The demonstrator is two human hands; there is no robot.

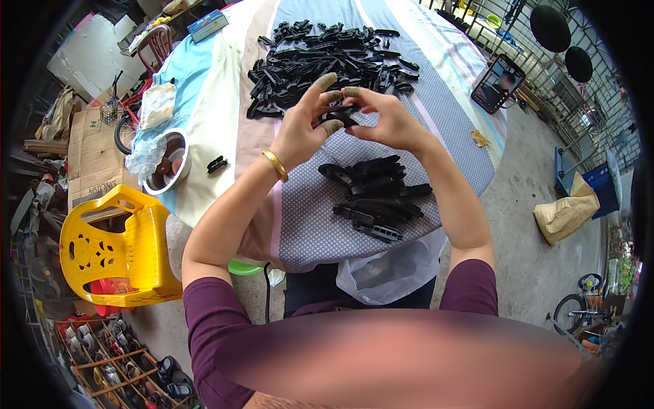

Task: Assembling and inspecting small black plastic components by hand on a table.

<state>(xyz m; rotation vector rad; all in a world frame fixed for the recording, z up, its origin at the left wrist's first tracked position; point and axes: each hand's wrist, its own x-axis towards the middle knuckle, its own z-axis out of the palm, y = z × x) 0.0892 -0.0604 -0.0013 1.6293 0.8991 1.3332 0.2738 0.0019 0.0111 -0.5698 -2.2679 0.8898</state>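
Over the middle of the cloth-covered table (300,232), both my hands are raised and close together. My left hand (306,126) pinches a small black plastic piece (338,116), with tan coverings on its thumb and fingertips. From the other side my right hand (390,123) grips the same piece, and one of its fingers also has a tan covering. The piece's exact kind is partly hidden by my fingers. A large heap of long black plastic pieces (320,65) lies beyond my hands. Nearer to me is a smaller group of similar black pieces (378,198).
A white plastic bag (392,276) hangs open at the table's near edge, by my lap. To the left are a white bowl (182,174), a loose black piece (216,163) and a yellow plastic chair (146,249). A phone (499,83) stands at the right edge.
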